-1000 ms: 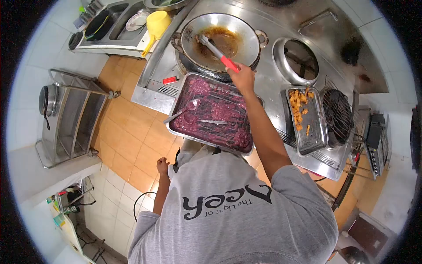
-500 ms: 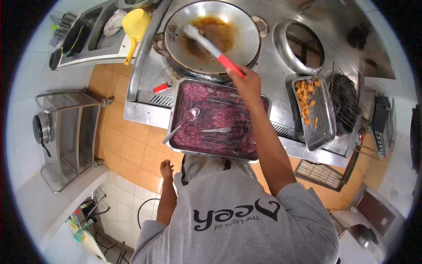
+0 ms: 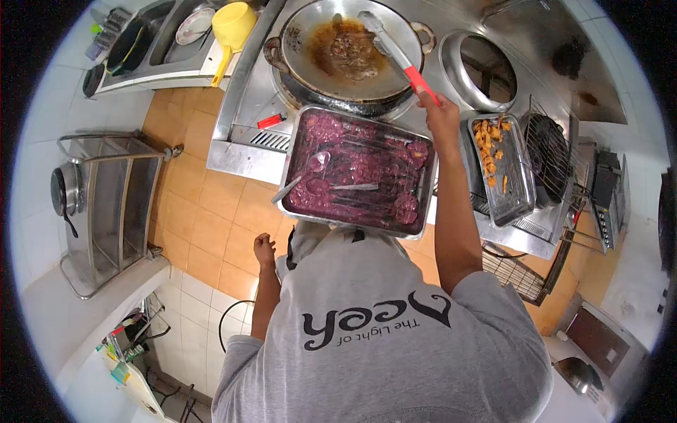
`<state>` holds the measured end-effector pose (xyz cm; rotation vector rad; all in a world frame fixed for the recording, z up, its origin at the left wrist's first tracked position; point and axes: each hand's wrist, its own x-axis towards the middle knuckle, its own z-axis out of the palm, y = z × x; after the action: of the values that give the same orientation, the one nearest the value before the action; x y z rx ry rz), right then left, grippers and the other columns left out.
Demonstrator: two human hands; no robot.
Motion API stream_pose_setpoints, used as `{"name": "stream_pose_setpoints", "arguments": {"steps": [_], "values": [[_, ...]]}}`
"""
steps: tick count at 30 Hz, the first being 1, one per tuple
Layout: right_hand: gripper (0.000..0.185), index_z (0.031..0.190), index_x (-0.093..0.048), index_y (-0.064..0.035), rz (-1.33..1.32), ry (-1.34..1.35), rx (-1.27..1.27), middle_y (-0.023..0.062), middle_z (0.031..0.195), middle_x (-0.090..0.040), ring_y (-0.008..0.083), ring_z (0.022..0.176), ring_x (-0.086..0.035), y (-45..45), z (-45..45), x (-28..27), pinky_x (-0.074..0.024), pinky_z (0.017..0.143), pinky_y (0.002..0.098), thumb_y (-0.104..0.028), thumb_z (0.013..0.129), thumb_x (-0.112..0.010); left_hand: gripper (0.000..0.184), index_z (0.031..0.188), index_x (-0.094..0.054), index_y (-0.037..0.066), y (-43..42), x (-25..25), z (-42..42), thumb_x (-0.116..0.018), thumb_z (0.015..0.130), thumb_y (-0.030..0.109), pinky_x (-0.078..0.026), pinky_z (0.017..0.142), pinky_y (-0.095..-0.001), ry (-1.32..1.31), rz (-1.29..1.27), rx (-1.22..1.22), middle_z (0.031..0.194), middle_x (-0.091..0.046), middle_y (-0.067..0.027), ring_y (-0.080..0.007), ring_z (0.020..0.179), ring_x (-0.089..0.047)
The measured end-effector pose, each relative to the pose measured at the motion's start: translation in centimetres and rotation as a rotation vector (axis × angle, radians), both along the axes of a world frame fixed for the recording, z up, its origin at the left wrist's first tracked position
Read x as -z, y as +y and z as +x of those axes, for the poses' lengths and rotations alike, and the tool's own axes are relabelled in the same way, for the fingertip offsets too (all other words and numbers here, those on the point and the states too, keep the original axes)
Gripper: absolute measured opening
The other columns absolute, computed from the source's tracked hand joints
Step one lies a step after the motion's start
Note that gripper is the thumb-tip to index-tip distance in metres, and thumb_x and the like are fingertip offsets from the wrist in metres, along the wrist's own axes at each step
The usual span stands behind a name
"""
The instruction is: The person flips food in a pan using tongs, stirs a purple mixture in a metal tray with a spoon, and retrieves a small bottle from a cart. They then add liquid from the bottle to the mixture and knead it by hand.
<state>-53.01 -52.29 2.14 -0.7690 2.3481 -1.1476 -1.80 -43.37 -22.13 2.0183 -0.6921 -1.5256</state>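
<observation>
My right hand [image 3: 441, 116] is closed around the red handle of metal tongs [image 3: 396, 53]. The tongs reach over the right side of a large wok [image 3: 303, 46] holding brown oil. Below the wok, a metal tray [image 3: 284, 190] carries a purple mixture [image 3: 352, 166], with a spoon [image 3: 317, 162] and another utensil [image 3: 355, 187] lying in it. My left hand [image 3: 265, 248] hangs beside my body over the floor, its fingers loosely curled; whether it holds anything cannot be made out.
A smaller tray [image 3: 518, 211] with orange-brown fried pieces [image 3: 489, 144] stands right of my arm, beside a wire grill [image 3: 546, 144]. A metal ring [image 3: 455, 70] lies behind it. A red lighter [image 3: 270, 121] is left of the wok. A yellow dipper [image 3: 234, 27] rests by the sink.
My right hand has moved right, carrying the tongs from the wok's left and middle to its right side. The tongs' tips now point up and left. The view has shifted slightly.
</observation>
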Motion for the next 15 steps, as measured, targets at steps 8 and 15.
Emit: {"name": "stream_pose_setpoints", "arguments": {"steps": [8, 15], "values": [[0.048, 0.074, -0.068, -0.0028, -0.010, -0.022, -0.099, 0.0059, 0.062, -0.061, 0.0158, 0.057, -0.056, -0.8, 1.2, 0.3, -0.0434, 0.057, 0.0291, -0.051, 0.075, -0.063, 0.008, 0.091, -0.054, 0.007, 2.7, 3.5, 4.6, -0.054, 0.084, 0.012, -0.047, 0.055, -0.0252, -0.024, -0.070, 0.033, 0.085, -0.053, -0.0031, -0.0129, 0.073, -0.053], [0.032, 0.083, -0.061, -0.0001, -0.128, -0.528, -0.025, -0.0030, 0.053, -0.047, 0.0021, 0.038, -0.028, -3.6, 1.6, -0.7, -0.0193, 0.035, 0.0193, -0.033, 0.082, -0.061, 0.009, 0.090, -0.054, 0.005, 2.7, 5.1, 4.9, -0.054, 0.084, 0.012, -0.050, 0.058, -0.0279, 0.037, -0.139, -0.034, 0.086, -0.054, -0.0050, -0.0141, 0.075, -0.054]]}}
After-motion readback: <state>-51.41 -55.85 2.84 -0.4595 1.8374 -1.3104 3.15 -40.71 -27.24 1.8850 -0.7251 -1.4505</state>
